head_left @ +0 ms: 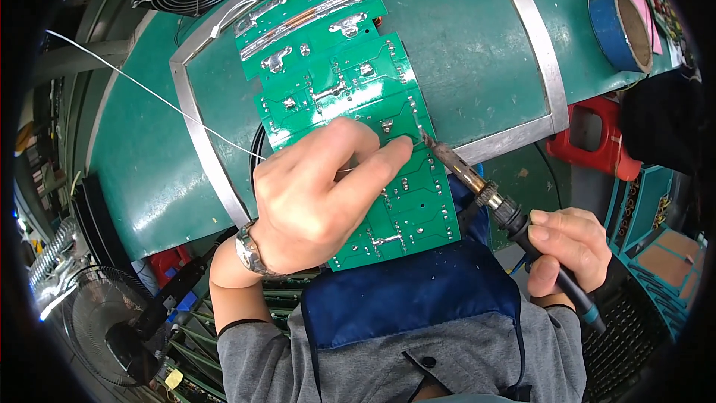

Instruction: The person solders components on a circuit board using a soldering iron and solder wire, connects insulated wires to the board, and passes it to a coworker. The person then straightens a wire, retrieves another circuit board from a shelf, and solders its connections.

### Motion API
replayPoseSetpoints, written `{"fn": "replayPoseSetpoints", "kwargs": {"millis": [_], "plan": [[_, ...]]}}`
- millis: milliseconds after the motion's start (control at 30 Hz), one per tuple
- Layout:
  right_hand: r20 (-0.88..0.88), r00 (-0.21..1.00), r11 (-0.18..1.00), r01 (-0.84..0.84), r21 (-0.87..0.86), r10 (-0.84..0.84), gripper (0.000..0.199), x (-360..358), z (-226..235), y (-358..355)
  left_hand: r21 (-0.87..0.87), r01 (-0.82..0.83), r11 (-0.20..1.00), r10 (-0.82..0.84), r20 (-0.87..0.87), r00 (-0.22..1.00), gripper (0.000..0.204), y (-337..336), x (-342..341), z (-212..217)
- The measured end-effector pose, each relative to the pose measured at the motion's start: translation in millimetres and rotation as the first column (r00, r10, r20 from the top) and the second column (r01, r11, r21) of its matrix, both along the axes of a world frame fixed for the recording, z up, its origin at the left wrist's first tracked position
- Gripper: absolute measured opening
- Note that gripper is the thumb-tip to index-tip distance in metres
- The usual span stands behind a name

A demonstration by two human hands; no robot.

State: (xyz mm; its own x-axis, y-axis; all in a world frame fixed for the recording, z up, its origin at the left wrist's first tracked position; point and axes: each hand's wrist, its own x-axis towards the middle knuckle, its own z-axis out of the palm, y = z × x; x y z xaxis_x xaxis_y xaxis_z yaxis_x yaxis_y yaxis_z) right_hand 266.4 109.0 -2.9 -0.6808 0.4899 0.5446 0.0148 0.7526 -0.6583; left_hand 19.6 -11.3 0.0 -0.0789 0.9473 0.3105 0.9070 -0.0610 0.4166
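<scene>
Over the circuit board (373, 108), left hand (321, 186) palm-down around thin wire (192, 119).

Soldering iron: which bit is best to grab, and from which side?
Probably the black handle, coming from the right. The iron slants down to the right, with its metal tip at the green board. The handle is long and slim, and the right hand holds it there. Keep off the metal end: it may be hot, though the picture can't show heat.
</scene>
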Motion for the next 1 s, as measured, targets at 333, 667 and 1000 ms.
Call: {"fn": "replayPoseSetpoints", "kwargs": {"millis": [333, 667, 1000], "plan": [[0.027, 1.0, 0.999, -0.003, 0.049, 0.002, 0.02, 4.3, -0.6, -8.6, -0.009, -0.037, 0.999, 0.038, 0.028, 0.999, 0.029, -0.7, 8.0, 1.6], [-0.066, 0.995, 0.996, 0.077, -0.041, -0.08, 0.022, 25.0, -4.0, -12.4, -0.2, 0.198, 0.96, -0.122, 0.338, 0.933, 0.014, -40.8, 38.3, 21.6], [-0.044, 0.997, 0.997, 0.053, -0.064, -0.056, 0.02, 16.7, -7.0, -9.5, 0.013, -0.179, 0.984, 0.175, 0.143, 0.974, 0.02, -17.4, 32.1, 7.3]]}}
